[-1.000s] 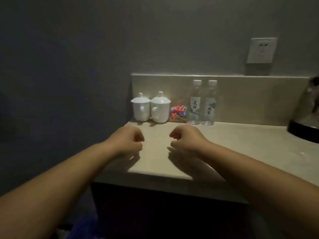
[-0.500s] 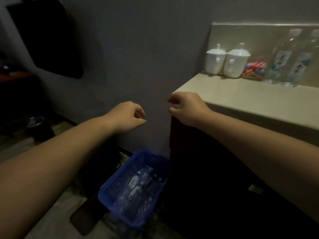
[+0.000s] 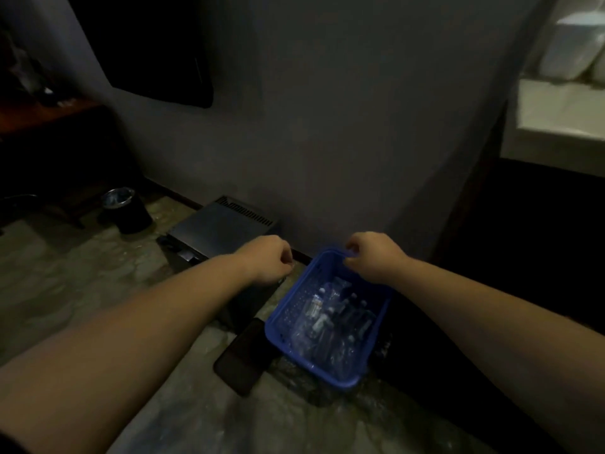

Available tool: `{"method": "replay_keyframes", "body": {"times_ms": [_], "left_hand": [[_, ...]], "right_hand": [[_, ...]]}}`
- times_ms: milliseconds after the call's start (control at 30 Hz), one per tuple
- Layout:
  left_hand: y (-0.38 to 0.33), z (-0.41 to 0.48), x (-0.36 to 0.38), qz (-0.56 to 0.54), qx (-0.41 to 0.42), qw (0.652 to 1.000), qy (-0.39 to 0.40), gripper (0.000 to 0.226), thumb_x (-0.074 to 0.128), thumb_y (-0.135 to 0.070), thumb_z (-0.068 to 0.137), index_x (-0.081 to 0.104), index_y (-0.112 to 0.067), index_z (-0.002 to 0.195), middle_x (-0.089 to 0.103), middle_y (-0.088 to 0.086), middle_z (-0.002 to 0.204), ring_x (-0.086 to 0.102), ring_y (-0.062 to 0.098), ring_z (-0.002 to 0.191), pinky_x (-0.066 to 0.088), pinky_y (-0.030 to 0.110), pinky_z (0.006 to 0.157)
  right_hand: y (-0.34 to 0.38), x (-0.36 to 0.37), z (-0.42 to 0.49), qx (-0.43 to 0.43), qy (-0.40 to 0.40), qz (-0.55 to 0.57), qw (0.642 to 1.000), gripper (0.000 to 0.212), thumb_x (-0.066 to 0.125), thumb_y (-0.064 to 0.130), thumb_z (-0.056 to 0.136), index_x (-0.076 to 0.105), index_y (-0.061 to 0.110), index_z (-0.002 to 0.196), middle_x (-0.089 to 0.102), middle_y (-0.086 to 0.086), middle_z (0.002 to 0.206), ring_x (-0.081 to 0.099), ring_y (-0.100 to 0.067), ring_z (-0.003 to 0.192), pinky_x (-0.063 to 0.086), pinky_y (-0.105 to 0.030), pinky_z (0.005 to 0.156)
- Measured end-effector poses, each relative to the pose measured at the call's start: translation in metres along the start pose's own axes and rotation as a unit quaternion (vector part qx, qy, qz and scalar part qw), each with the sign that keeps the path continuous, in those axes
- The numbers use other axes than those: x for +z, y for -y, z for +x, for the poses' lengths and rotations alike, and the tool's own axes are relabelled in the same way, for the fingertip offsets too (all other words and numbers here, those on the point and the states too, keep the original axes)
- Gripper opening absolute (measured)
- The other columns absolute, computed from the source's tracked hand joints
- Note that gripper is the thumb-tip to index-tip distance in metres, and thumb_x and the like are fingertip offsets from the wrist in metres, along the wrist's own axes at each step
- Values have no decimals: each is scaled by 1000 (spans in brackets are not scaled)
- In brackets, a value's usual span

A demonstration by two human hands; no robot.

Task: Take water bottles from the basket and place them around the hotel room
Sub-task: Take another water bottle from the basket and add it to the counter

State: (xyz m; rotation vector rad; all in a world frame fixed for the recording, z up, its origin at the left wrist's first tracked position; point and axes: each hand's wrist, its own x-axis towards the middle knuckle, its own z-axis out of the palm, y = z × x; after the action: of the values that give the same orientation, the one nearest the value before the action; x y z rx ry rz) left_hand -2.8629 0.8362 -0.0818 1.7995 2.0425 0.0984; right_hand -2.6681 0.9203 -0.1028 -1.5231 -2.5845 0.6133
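Dim hotel room, seen from above: a plain grey wall (image 3: 327,126) fills most of the view, w/ a mottled grey-green stone floor (image 3: 82,290) below it. A black flat screen (image 3: 147,44) hangs on the wall at upper L. At R stands a dark cabinet (image 3: 523,240) under a pale stone countertop (image 3: 556,106), where blurred white lidded cups (image 3: 569,44) sit at the far edge of the frame.

A black box-shaped appliance (image 3: 216,231) w/ a slotted vent along its back sits on the floor against the wall. Just R of it, between appliance and cabinet, is the blue perforated plastic basket (image 3: 281,322), on the floor and holding a heap of clear plastic water bottles (image 3: 327,322) lying on their sides. A flat dark slab, phone-like (image 3: 242,355), lies on the floor touching the basket's near-L corner. A round black bin w/ a shiny metal rim (image 3: 131,214) stands well off to the L.

Both bare forearms reach fwd. The left hand (image 3: 268,260) is over the appliance's R end, fingers clenched, nothing in them. The right hand (image 3: 373,257) is over the basket's far rim, fingers likewise curled in, nothing seen in them; contact w/ the rim can't be made out.
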Motion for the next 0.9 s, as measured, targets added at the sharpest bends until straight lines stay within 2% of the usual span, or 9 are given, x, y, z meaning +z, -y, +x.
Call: {"method": "replay_keyframes", "body": {"times_ms": [167, 267, 433, 633, 767, 900], "left_hand": [[38, 18, 24, 0, 3, 999, 51, 28, 59, -27, 87, 65, -12, 110, 65, 7, 115, 60, 22, 105, 50, 35, 91], [40, 43, 44, -14, 13, 997, 74, 30, 60, -27, 87, 65, -12, 112, 65, 8, 117, 60, 23, 105, 49, 34, 91], [34, 91, 73, -42, 16, 994, 98, 27, 61, -28, 85, 65, -14, 107, 66, 8, 110, 61, 21, 97, 50, 31, 81], [48, 138, 109, -47, -13, 989, 137, 23, 59, -27, 84, 67, -14, 102, 67, 8, 107, 61, 22, 97, 51, 36, 87], [70, 159, 148, -49, -40, 979, 193, 21, 57, -24, 84, 68, -13, 96, 69, 9, 104, 63, 22, 96, 52, 34, 86], [97, 185, 189, -46, -43, 967, 245, 22, 56, -23, 84, 70, -12, 97, 69, 10, 105, 63, 23, 99, 51, 32, 87]], "right_hand": [[0, 42, 3, 57, 37, 30, 997, 37, 61, 29, 87, 58, 13, 120, 61, -9, 120, 59, -27, 103, 50, -37, 87], [-14, 58, 11, 88, 46, 61, 993, 35, 62, 30, 85, 60, 13, 116, 62, -8, 116, 59, -25, 100, 48, -32, 80], [-46, 79, 38, 137, 84, 108, 981, 38, 62, 29, 84, 58, 12, 118, 61, -9, 118, 59, -25, 102, 47, -32, 80], [-86, 112, 70, 186, 126, 147, 963, 19, 63, 24, 82, 63, 10, 95, 66, -11, 100, 59, -22, 85, 45, -30, 72], [-102, 148, 83, 207, 155, 151, 954, 22, 61, 19, 82, 65, 7, 99, 67, -12, 104, 62, -25, 95, 48, -31, 77], [-113, 191, 100, 228, 170, 152, 947, 23, 59, 21, 83, 66, 3, 96, 69, -13, 100, 63, -24, 92, 47, -31, 76]]}}
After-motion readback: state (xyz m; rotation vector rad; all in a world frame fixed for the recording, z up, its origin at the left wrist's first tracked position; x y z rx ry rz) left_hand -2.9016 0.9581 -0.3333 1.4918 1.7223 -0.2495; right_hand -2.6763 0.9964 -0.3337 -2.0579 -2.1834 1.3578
